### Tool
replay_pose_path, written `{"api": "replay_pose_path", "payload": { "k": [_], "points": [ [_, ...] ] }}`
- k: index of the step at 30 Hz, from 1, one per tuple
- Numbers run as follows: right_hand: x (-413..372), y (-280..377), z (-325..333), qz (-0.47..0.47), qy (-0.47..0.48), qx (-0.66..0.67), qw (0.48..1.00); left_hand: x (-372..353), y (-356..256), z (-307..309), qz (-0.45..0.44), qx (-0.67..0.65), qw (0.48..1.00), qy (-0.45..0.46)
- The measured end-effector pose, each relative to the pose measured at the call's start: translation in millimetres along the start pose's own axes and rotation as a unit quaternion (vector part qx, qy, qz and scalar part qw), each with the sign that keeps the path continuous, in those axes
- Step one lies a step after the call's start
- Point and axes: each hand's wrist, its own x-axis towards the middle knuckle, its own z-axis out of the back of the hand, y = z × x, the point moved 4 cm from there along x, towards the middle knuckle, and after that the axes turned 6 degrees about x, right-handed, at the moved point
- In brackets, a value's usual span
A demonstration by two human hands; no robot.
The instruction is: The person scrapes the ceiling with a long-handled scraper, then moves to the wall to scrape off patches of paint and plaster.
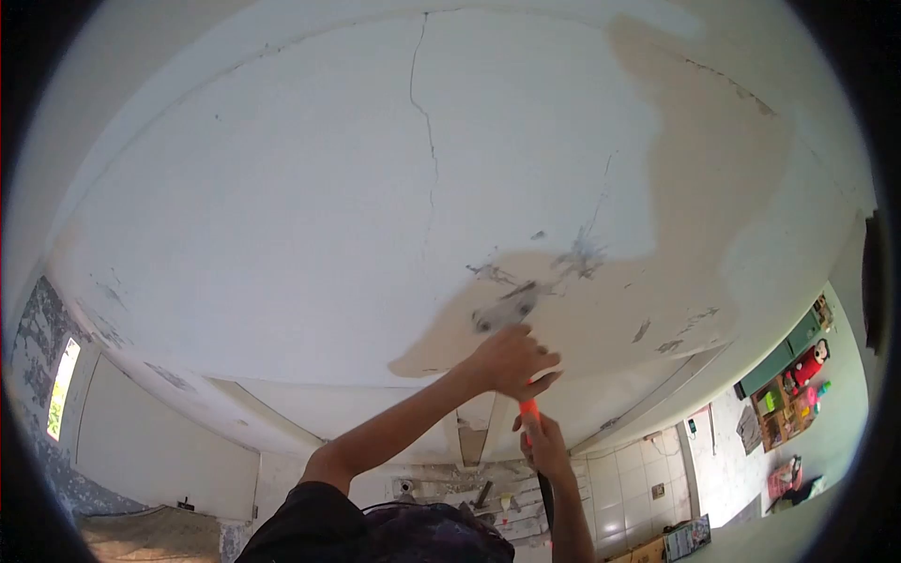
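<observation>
Both my arms reach up toward a pale ceiling [310, 206] with a damp-looking beige patch. My left hand [514, 361] is closed around the upper end of a tool with an orange handle [530, 418]. Lower on the same handle, my right hand [549, 446] is wrapped round it. A dark strip runs down beside my right forearm. Just beyond my left hand a grey plate-like shape [504, 311] with two dark round spots overlaps the beige patch. Dark scuffs [580, 258] mark the surface around it.
A long crack [427, 122] runs across the ceiling. Below are a tiled floor [624, 483], a white door-like panel [164, 436] and a narrow bright window [63, 389] at left. To the right stand shelves with colourful items [786, 413] and a red basket [785, 477].
</observation>
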Motion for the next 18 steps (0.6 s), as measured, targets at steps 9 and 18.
{"api": "replay_pose_path", "payload": {
  "k": [9, 18],
  "points": [
    [-27.7, -60.5, -42.1, 0.029, 0.044, -0.123, 0.991, -97.4, -11.4, 5.8, 0.035, -0.061, 0.994, -0.086],
    [-19.5, 28.5, -96.0, 0.016, 0.178, -0.005, 0.984, -111.1, 22.9, 94.1, 0.075, -0.061, 0.970, -0.221]
  ]
}}
